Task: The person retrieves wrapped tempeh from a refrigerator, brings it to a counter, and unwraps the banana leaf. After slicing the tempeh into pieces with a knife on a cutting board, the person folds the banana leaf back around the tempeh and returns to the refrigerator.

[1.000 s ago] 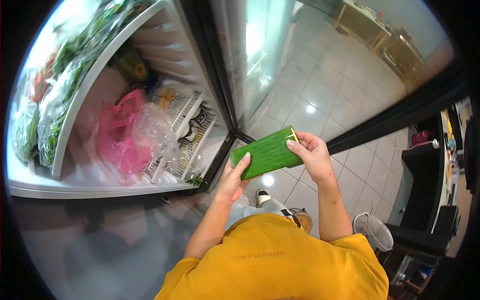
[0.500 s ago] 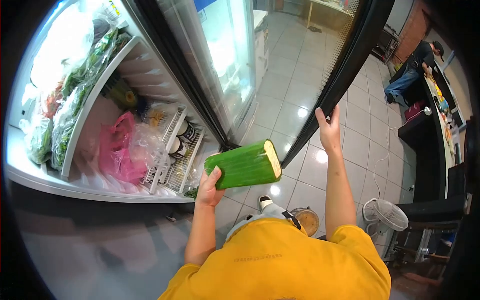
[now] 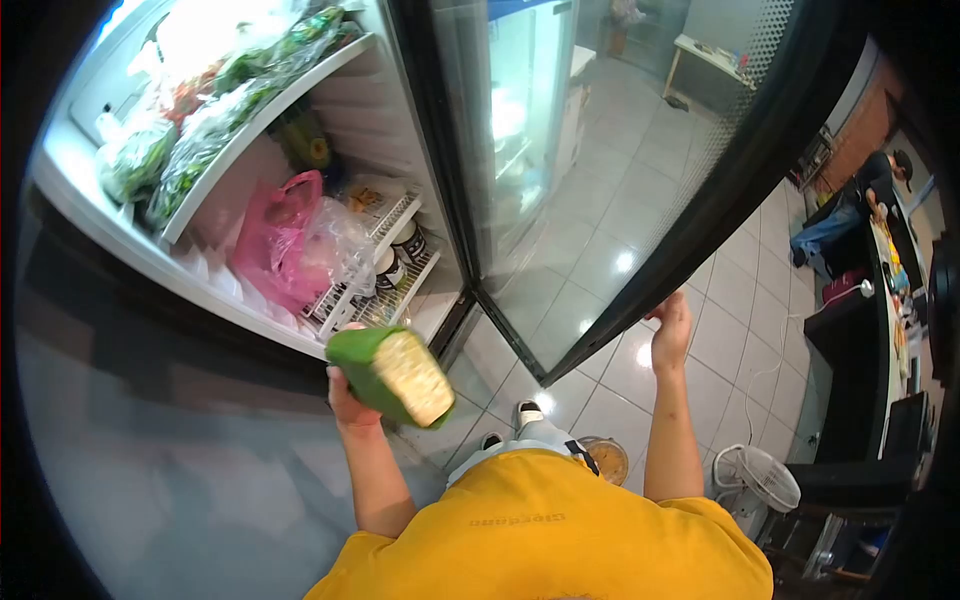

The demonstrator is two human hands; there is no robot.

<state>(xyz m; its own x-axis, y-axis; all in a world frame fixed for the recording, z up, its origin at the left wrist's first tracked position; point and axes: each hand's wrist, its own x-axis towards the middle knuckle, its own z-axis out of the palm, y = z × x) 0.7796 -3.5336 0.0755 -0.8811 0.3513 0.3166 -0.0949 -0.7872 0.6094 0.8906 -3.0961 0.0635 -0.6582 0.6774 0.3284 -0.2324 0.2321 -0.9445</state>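
Observation:
In my left hand (image 3: 354, 402) is a block of tempeh wrapped in green banana leaf (image 3: 365, 374); its pale, grainy cut end faces right. My fingers wrap its left side, in front of the lower edge of the open fridge (image 3: 190, 275). My right hand (image 3: 671, 335) is at the black frame of the glass fridge door (image 3: 640, 305), its fingers curled at the edge and partly hidden. Inside the fridge are a pink plastic bag (image 3: 285, 245), a clear plastic bag (image 3: 342, 240) and bagged greens (image 3: 235, 110) on the upper shelf.
Dark-labelled containers (image 3: 391, 268) stand on the white wire rack. A white fan (image 3: 757, 477) is on the tiled floor at right, near a round stool (image 3: 605, 460). A person (image 3: 850, 215) leans at a counter farther back.
The tempeh has moved left and down and turned so its cut end faces me more. My view has shifted, and the fridge now appears farther right. My right hand is still by the door frame.

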